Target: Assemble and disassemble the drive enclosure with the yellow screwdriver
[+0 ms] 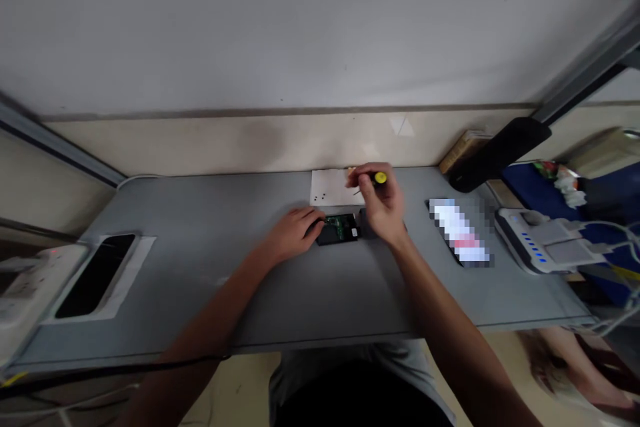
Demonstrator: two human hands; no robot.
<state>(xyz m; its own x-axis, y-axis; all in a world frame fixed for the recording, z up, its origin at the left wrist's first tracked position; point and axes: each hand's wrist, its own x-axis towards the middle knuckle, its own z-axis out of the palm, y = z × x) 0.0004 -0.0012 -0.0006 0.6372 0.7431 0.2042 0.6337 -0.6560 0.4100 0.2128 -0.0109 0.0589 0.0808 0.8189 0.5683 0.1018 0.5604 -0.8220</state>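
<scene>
My left hand grips the left end of a small black device that lies flat with its green circuit board exposed. Its thumb and fingers close round that end. My right hand is raised above the desk to the right of the device, closed on a screwdriver with a yellow handle end. The thin shaft points left over a sheet of white paper. Several tiny dark pieces, which look like screws, lie on the paper's lower left. A dark flat part sits partly hidden beneath my right hand.
On the grey desk, a phone rests on paper at the left, beside a white power strip. At the right are a lit phone, a power strip with plugs, a black cylinder and a book.
</scene>
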